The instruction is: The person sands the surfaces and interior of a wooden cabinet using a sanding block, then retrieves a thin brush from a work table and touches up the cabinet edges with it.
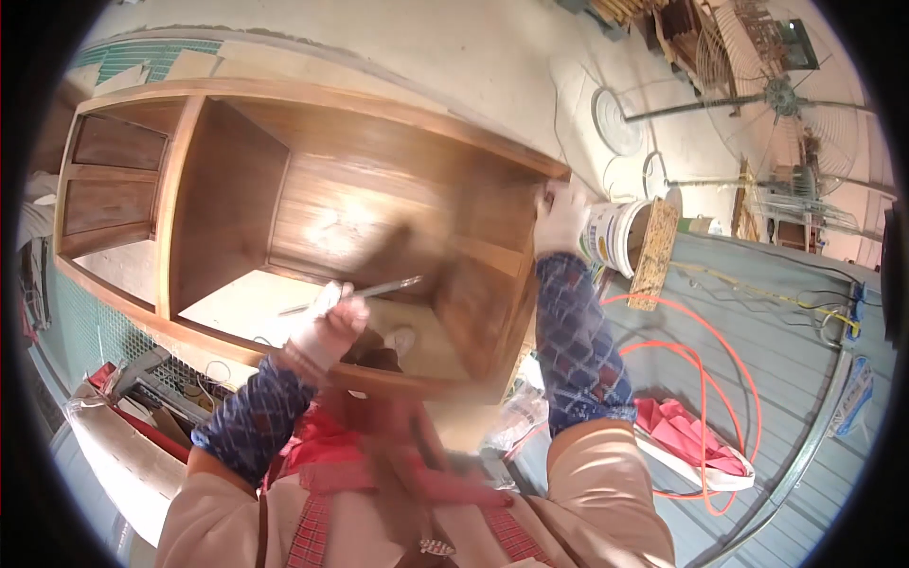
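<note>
A large brown wooden cabinet frame [379, 99] with open compartments lies tilted in front of me. My left hand [325, 333], in a pale glove, is closed around a thin, light-coloured rod-like tool [393, 286]. It is over the near side of the cabinet opening, and the tool's tip points right. Blur hides the tool's exact kind. My right hand [561, 218], also in a pale glove, grips the cabinet's far right corner; its fingertips are partly blurred. Patterned blue sleeves cover both forearms.
Beside the right corner are a white bucket [614, 235] and a speckled board [653, 254]. An orange hose [734, 360] loops on the floor by a red cloth [684, 434]. A large fan [781, 97] stands at far right. A white container [133, 454] holds odds and ends at left.
</note>
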Motion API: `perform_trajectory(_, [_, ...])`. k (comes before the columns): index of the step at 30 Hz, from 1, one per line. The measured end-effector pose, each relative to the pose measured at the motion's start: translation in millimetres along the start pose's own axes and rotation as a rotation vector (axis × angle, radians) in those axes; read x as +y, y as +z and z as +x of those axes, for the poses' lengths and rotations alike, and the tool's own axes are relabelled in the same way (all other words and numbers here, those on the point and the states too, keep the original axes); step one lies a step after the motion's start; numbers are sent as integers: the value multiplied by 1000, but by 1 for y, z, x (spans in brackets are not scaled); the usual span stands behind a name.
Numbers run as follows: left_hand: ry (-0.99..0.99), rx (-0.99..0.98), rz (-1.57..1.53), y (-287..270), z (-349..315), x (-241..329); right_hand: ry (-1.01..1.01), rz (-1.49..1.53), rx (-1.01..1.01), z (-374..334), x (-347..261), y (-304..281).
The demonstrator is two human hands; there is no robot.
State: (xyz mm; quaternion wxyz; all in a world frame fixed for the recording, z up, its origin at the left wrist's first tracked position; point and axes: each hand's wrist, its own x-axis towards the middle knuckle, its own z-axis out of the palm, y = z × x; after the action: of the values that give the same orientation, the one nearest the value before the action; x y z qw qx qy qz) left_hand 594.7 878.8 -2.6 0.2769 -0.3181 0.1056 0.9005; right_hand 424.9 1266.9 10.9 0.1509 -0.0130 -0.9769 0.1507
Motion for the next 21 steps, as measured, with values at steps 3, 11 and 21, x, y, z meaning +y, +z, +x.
perform_trajectory(3, [59,115,-40,-22,-68,8,-88,-201,-36,-95,-30,-24])
perform_trajectory(11, [190,-14,-172,-41,-163,4,270,-52,-560,-317,-57,-108])
perform_trajectory(21, [1069,115,682,40,-306,-81,428,1118,-844,-208,-214,-123])
